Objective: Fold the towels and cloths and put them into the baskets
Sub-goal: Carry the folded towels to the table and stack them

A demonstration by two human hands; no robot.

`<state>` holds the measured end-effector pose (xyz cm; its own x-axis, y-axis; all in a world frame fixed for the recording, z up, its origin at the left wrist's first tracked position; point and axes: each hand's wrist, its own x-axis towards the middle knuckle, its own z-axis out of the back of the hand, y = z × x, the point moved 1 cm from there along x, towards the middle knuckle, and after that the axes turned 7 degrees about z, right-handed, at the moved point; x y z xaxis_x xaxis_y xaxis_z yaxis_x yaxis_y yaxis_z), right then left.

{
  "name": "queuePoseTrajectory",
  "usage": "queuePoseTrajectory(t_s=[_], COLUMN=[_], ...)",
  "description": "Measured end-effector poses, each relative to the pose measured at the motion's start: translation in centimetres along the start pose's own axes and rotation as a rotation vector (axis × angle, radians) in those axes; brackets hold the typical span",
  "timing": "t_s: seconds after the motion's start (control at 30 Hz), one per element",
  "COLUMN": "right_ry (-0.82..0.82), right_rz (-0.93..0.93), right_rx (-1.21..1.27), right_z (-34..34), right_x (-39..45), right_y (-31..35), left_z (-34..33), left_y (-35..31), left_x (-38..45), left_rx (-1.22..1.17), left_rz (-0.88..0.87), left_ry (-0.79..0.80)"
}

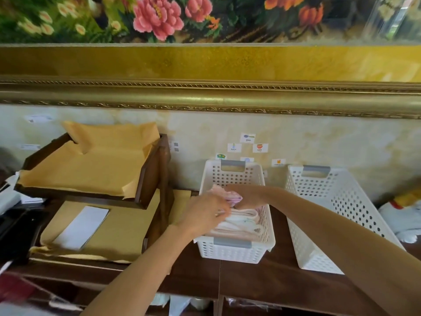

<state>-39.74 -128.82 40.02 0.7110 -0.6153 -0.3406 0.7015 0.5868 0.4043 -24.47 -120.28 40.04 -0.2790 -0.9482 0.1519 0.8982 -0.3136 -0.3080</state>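
right hand point(245, 197) fingers: hidden by pink cloth point(224, 193) | wall labels point(248, 147): mostly unreadable

wall point(319, 142) — cream, marbled | gilt-framed floral picture point(205, 65) above | dark wooden table point(262, 281)
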Motion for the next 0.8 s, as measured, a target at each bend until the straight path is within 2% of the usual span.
queuePoseTrajectory(t_s=[0.07,0.1,0.2,0.27,0.43,0.57,0.63,0.7,0.8], right_ry=[0.016,0.019,0.003,-0.057,-0.146,-0.136,-0.15,-0.227,-0.463], right_rz=[-0.011,-0.018,-0.022,0.004,-0.013,-0.017,-0.046,-0.07,-0.084], right_rx=[0.074,0.079,0.1,0.094,-0.096,-0.124,-0.098,-0.109,-0.092], right_z=[0.3,0.5,0.6,0.2,-2.2,-2.2,-1.5,-0.5,1.4], right_x=[-0.9,-1.3,-2.6,-3.1,-3.8,-4.0,-4.2,-4.4,-4.2], right_y=[0.0,0.2,0.7,0.8,0.5,0.5,0.7,1.6,4.4], left_z=[0.6,0.8,0.1,-0.8,-1.5,-0.4,1.0,2.8,5.3], left_y=[0.7,1.0,1.7,2.1,1.5,0.7,0.2,0.1,0.6], left_x=[0.9,1.5,3.2,3.5,2.7,2.8,2.8,2.0,-0.8], left_rx=[-0.105,-0.071,0.107,0.126,0.135,0.149,0.142,0.117,0.08], left_rz=[0.035,0.05,0.109,0.131,0.158,0.18,0.185,0.204,0.251], left_ry=[-0.138,-0.106,0.233,0.325,0.202,0.299,0.284,0.216,0.077])
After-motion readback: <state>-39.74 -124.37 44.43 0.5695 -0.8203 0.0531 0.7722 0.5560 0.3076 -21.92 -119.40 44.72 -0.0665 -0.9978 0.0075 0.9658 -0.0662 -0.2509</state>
